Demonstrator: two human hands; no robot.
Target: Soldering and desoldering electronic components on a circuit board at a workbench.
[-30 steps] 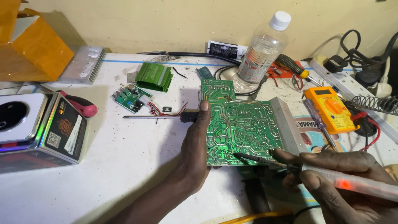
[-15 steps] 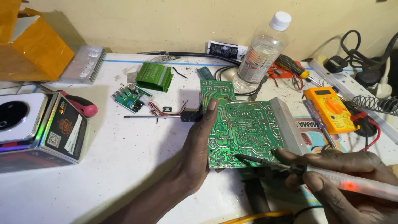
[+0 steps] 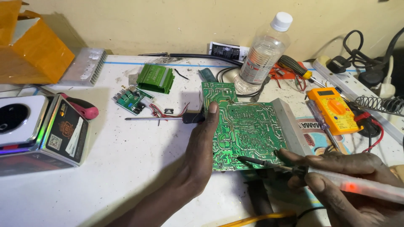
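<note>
My left hand [image 3: 201, 147] grips the left edge of a large green circuit board [image 3: 244, 126], solder side up, tilted above the white table [image 3: 126, 159]. A metal heat sink [image 3: 291, 126] runs along the board's right edge. My right hand [image 3: 349, 180] holds a translucent white soldering iron [image 3: 362, 188] with a red glow inside its body. The iron's dark tip [image 3: 248, 160] rests on the board's lower part.
A small green board with red wires [image 3: 132, 100], a screwdriver [image 3: 168, 119], a green finned block [image 3: 157, 78], a clear bottle [image 3: 263, 52], a yellow multimeter [image 3: 332, 110], a power strip [image 3: 362, 88], a boxed device [image 3: 42, 132] and an orange box [image 3: 29, 46] surround the board.
The board and both hands have stayed nearly in place; the iron's tip has shifted only slightly on the board's lower part.
</note>
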